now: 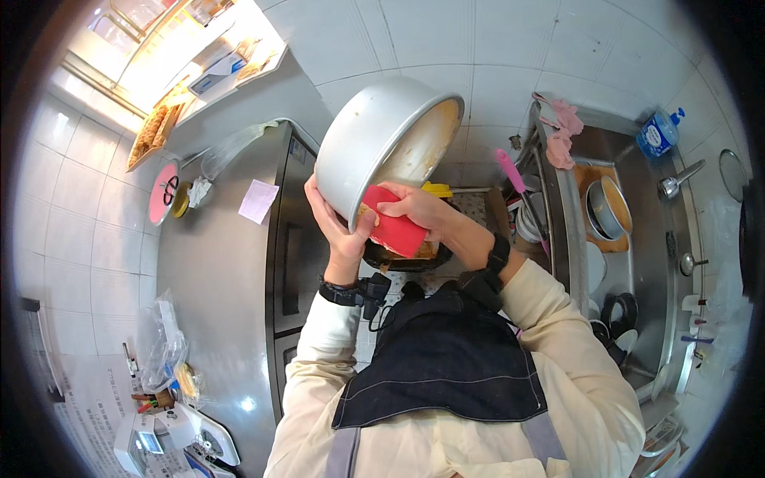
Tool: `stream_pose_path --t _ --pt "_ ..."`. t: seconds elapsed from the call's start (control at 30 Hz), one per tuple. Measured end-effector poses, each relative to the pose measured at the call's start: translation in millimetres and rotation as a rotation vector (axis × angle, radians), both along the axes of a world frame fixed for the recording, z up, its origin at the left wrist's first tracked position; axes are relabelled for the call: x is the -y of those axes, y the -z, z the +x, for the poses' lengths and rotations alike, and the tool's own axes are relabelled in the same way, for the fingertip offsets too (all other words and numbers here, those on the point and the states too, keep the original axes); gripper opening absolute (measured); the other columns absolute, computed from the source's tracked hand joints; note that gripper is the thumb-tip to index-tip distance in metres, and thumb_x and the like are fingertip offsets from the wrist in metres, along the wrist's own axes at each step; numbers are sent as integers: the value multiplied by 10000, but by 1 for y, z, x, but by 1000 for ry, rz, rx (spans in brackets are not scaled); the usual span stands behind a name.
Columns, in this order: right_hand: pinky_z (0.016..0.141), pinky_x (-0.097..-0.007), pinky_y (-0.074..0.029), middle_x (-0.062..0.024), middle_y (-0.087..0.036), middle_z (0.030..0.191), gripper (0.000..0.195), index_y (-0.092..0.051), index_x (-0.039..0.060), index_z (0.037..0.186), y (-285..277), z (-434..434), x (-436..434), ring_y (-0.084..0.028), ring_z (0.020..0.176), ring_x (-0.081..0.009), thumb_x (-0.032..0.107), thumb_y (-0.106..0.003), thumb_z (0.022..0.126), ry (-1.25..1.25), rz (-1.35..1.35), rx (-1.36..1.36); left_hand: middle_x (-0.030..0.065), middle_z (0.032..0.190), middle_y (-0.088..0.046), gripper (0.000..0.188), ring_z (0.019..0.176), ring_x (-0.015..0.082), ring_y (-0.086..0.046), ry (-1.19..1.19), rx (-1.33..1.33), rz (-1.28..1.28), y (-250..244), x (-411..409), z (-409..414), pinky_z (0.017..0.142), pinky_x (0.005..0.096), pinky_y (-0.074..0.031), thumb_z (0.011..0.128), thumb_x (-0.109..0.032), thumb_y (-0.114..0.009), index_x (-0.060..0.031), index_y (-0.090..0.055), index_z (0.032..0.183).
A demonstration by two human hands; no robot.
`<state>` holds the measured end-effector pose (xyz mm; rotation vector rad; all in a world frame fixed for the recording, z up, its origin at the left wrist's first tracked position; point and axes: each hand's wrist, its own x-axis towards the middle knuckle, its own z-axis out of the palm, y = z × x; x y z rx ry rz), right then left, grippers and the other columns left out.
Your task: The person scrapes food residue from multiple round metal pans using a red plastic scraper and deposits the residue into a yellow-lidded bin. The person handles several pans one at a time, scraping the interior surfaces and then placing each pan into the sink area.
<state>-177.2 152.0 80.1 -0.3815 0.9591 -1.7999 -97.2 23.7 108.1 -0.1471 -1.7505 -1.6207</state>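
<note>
A large round metal bowl (pixel 373 125) is tilted on its side in front of me, its inner wall smeared with pale residue. My left hand (pixel 339 230) grips it at the lower left, thumb over the rim. Between the fingers and thumb of my right hand (pixel 418 206) is a flat red scraper (pixel 399 230), held at the bowl's lower rim, with pale residue along its edge. Beneath both hands stands a black-rimmed bin (pixel 439 262), partly hidden, with brownish scraps inside.
On the left is a steel worktop (pixel 215 281) with a paper note (pixel 259 201), a plastic bag (pixel 161 346) and a white stand mixer (pixel 203 436). To the right, a steel sink (pixel 648 239) holds metal pans (pixel 609 206). A pink-handled tool (pixel 511 170) leans beside it.
</note>
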Motion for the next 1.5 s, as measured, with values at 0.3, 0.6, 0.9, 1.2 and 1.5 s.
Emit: stream_pose_path --t 0.3,0.6,0.9,1.2,1.5 --pt "767 -398 -555 -155 -584 1135 383 -444 29 1248 41 -31 -45 -631 933 -281 57 -537 878 221 -117 211 110 1255 -365 941 1190 215 -379 -240 29 104 37 18 34 1026 360 -283 687 -421 -792 -15 -240 1332" --pt "467 -372 -473 -63 -559 682 343 -529 132 1153 104 -32 -16 -599 555 -275 130 -521 811 180 689 -2118 129 1263 -370 928 1203 239 -378 -526 65 57 52 33 63 1032 375 -284 717 -417 -782 1 -231 1336" --pt "611 -335 -508 -137 -672 889 259 -546 56 1090 43 -8 -12 -656 726 -289 187 -605 874 894 311 -1145 129 1254 -380 750 1187 229 -364 -676 -23 69 41 17 65 1035 392 -257 801 -311 -680 -12 -258 1345" --pt "704 -298 -484 -56 -631 794 185 -653 1 964 25 -22 7 -586 733 -155 134 -643 837 813 123 -1215 130 1296 -349 906 1239 236 -337 -400 -94 195 48 2 62 1063 395 -233 749 -444 -703 -43 -183 1373" --pt "732 -322 -516 -107 -641 1044 166 -672 18 944 -38 -60 -8 -639 813 -286 105 -605 819 580 285 -1637 137 1336 -338 989 1217 259 -385 -207 50 44 4 13 61 1032 371 -300 710 -180 -720 -39 -73 1445"
